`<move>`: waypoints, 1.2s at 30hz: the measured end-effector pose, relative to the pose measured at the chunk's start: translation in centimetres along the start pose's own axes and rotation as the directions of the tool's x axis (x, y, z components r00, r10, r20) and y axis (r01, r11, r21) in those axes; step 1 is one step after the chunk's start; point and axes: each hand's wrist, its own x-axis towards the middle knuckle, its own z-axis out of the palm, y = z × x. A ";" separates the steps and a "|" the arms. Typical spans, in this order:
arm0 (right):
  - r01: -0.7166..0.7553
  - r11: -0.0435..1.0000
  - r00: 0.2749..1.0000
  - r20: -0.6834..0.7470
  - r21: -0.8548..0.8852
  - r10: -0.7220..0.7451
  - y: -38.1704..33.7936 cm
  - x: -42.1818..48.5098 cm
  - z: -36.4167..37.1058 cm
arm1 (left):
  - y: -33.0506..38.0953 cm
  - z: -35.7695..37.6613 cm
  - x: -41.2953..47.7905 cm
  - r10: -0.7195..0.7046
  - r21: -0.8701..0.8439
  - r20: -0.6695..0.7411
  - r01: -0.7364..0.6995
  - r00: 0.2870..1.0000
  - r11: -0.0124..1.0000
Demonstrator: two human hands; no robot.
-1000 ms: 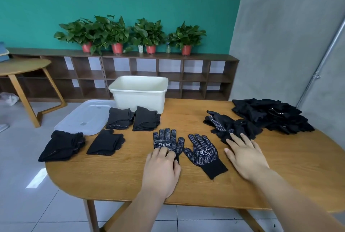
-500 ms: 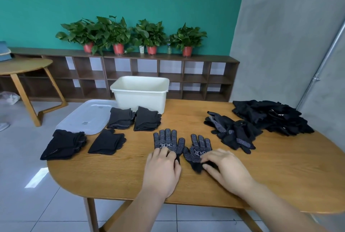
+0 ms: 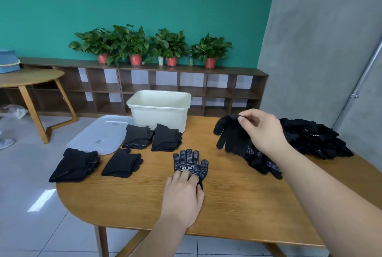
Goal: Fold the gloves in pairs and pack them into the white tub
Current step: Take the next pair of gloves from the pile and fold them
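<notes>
A black dotted glove (image 3: pixel 190 163) lies flat, fingers pointing away, near the table's front. My left hand (image 3: pixel 183 192) rests flat on its cuff. My right hand (image 3: pixel 260 130) is raised over the table and pinches the cuff of a second black glove (image 3: pixel 229 134), which hangs with its fingers down and to the left. The white tub (image 3: pixel 159 110) stands at the table's far edge. Several folded glove pairs (image 3: pixel 152 139) lie left of centre.
A clear plastic lid (image 3: pixel 101 134) overhangs the table's left end. A small heap of loose gloves (image 3: pixel 262 159) lies under my right forearm, and a bigger pile (image 3: pixel 316 141) sits at the far right. A shelf with potted plants (image 3: pixel 136 48) lines the back wall.
My right hand took hold of the right-hand glove, which lay flat beside the other, and lifted it up and away to the right. My left hand stayed on the other glove.
</notes>
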 end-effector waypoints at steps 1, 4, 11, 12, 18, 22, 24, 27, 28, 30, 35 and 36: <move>0.034 0.999 0.999 0.006 0.009 -0.034 -0.1 -0.5 0.0 | 0.0 0.0 0.0 0.000 0.003 0.001 0.000 1.000 1.000; 0.183 0.977 0.978 0.123 -0.105 -0.170 1.6 -3.3 0.8 | 0.0 0.0 0.1 -0.002 0.015 0.005 0.002 1.000 1.000; 0.338 0.831 0.886 0.447 -0.442 -0.123 9.8 -11.9 4.9 | 0.1 -0.3 -0.1 0.016 0.039 -0.022 -0.016 1.000 0.999; 0.318 0.837 0.916 0.371 -0.445 -0.151 9.8 -12.1 5.4 | 0.1 -0.3 0.0 0.017 0.036 -0.042 -0.015 0.999 0.999; 0.135 0.837 0.951 0.305 -0.531 0.041 7.8 -9.9 9.0 | -0.1 0.3 0.1 0.060 -0.060 -0.037 -0.062 0.998 0.996; 0.112 0.727 0.825 0.472 -0.678 0.312 8.9 -9.4 11.1 | -0.4 0.5 0.4 0.087 -0.126 0.118 -0.072 0.989 0.989; 0.117 0.704 0.806 0.481 -0.701 0.346 9.0 -9.2 11.2 | -0.4 0.5 0.8 0.088 -0.090 0.198 -0.072 0.976 0.993; 0.121 0.690 0.772 0.504 -0.714 0.386 8.6 -9.1 10.9 | -0.3 0.6 1.3 0.064 -0.002 0.329 -0.067 0.942 0.998; 0.119 0.690 0.774 0.502 -0.714 0.386 8.5 -9.3 10.8 | -0.2 0.5 1.4 0.049 0.026 0.356 -0.063 0.933 0.998; 0.121 0.691 0.780 0.499 -0.712 0.378 8.3 -9.9 10.7 | 0.0 0.3 1.7 0.034 0.059 0.405 -0.064 0.914 0.996; 0.134 0.688 0.787 0.499 -0.713 0.363 8.1 -11.8 9.8 | 0.1 -0.2 1.5 0.006 0.097 0.483 -0.060 0.876 0.993; 0.131 0.687 0.788 0.496 -0.714 0.365 8.1 -12.1 9.7 | 0.2 -0.3 1.1 -0.004 0.103 0.491 -0.054 0.871 0.993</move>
